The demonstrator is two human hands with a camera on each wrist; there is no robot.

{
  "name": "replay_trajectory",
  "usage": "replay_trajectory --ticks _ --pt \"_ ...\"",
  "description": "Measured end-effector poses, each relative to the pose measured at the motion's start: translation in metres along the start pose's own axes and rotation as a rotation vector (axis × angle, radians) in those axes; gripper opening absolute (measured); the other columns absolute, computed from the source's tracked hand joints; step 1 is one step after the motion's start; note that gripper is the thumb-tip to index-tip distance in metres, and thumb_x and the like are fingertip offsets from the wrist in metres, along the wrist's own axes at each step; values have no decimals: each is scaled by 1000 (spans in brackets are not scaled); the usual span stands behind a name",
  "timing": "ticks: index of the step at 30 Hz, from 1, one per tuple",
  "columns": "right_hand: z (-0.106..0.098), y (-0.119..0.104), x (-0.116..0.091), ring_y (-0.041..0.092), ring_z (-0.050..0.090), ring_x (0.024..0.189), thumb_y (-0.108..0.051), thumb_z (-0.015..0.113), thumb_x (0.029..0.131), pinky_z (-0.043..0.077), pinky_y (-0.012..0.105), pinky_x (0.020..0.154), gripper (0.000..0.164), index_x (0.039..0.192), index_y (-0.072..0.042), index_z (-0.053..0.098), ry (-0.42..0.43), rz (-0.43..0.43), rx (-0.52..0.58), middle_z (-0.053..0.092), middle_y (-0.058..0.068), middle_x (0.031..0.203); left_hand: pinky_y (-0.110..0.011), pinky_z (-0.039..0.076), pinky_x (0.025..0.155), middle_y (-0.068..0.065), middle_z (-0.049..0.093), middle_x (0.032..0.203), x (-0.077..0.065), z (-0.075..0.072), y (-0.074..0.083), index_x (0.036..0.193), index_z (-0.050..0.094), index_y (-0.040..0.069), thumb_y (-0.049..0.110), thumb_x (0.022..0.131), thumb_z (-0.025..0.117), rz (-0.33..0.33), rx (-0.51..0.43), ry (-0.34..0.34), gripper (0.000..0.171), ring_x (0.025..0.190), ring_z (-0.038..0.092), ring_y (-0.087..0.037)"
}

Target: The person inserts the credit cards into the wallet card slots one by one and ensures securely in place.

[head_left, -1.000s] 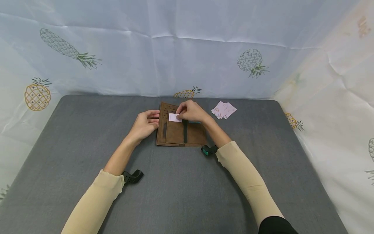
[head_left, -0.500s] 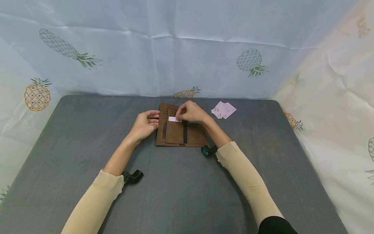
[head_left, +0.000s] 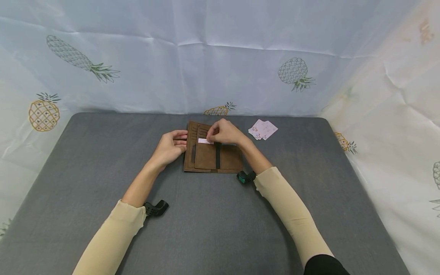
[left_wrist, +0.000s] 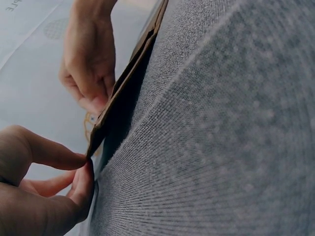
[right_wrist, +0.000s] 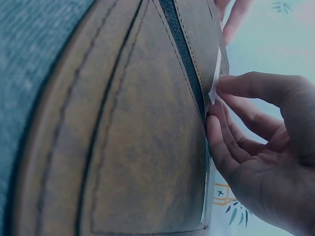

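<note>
A brown wallet (head_left: 205,159) lies open on the grey table, a dark band running down its middle. Its left edge is pinched between the thumb and fingers of my left hand (head_left: 170,146), as the left wrist view (left_wrist: 44,196) shows. Over the wallet's upper part, my right hand (head_left: 225,131) pinches a white card (head_left: 205,141). Most of that card is hidden inside a pocket of the wallet's left half; only a thin strip shows. In the right wrist view the card (right_wrist: 216,73) stands at the pocket's mouth, against my fingertips (right_wrist: 227,84).
Several pink patterned cards (head_left: 262,130) lie fanned on the table (head_left: 206,229), to the right of the wallet near the back edge. Behind the table hangs a pale cloth (head_left: 154,76) printed with pineapples. A pale blue edge (head_left: 228,144) shows at the wallet's right pocket.
The white card has slid down into the wallet pocket, so less of it shows. My right hand has shifted down very slightly with it; my left hand has stayed at the wallet's edge.
</note>
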State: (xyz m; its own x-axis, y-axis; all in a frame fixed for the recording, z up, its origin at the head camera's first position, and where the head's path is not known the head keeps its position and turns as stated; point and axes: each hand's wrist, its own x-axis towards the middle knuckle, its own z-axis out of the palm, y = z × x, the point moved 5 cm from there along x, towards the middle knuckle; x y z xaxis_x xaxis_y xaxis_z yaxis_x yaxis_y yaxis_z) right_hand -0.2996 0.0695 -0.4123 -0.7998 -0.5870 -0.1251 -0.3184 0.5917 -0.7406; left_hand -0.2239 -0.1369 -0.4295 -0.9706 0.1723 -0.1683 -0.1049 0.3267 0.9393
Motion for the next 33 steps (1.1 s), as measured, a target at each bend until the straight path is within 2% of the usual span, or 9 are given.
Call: replay_trajectory --ticks 11,18,23,33 --pt "-2 -1 -4 28 78 100 -11 72 103 57 28 82 22 120 0 81 32 4 36 82 18 116 -44 57 111 -29 54 154 0 0 0 162 44 -2 -7 102 54 2 7 -4 61 140 60 -44" --pt "-10 4 -12 29 78 105 -14 73 103 60 34 87 26 125 -2 79 67 7 89 81 17 119 -44 56 111 -29 54 154 -1 0 0 162 44 -2 -7 102 54 11 16 -4 62 139 60 -44" --pt "-20 12 -18 32 78 107 -13 72 103 61 39 91 28 127 0 77 93 -2 113 80 19 118 -49 55 114 -29 53 154 -1 1 1 163 43 -2 -7 102 53 12 14 -7 62 140 59 -44" --pt "-48 38 -35 38 74 121 -13 75 101 62 46 100 37 135 3 72 171 40 145 74 24 134 -48 55 113 -29 53 154 -2 1 2 163 43 -2 -6 103 52 20 15 -7 61 139 59 -44"
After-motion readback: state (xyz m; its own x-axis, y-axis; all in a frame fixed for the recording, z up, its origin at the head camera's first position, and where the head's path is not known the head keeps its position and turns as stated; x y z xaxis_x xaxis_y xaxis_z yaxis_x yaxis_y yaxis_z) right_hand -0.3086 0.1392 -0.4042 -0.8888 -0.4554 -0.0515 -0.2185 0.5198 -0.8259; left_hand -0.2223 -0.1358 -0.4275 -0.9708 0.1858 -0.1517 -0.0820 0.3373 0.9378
